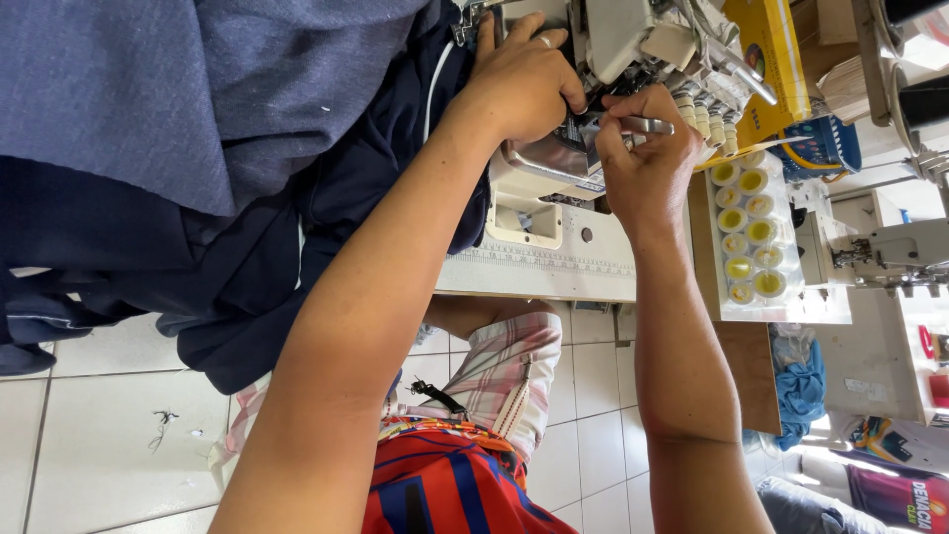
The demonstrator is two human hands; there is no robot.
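Note:
The view is turned on its side. My left hand (519,79) rests on the white sewing machine (554,168), its fingers curled at the needle area with a ring on one finger. My right hand (643,158) is right beside it and pinches slim metal tweezers (647,125) that point toward the machine's head. A heap of dark navy fabric (247,237) lies left of the machine, with lighter blue-grey cloth (178,89) over it. What my left fingers grip is hidden.
A white tray of yellow thread spools (751,232) stands by the machine's right side. A yellow box (766,49) and a blue basket (825,148) sit beyond it. Another sewing machine (895,252) is further right. White floor tiles (109,435) show below.

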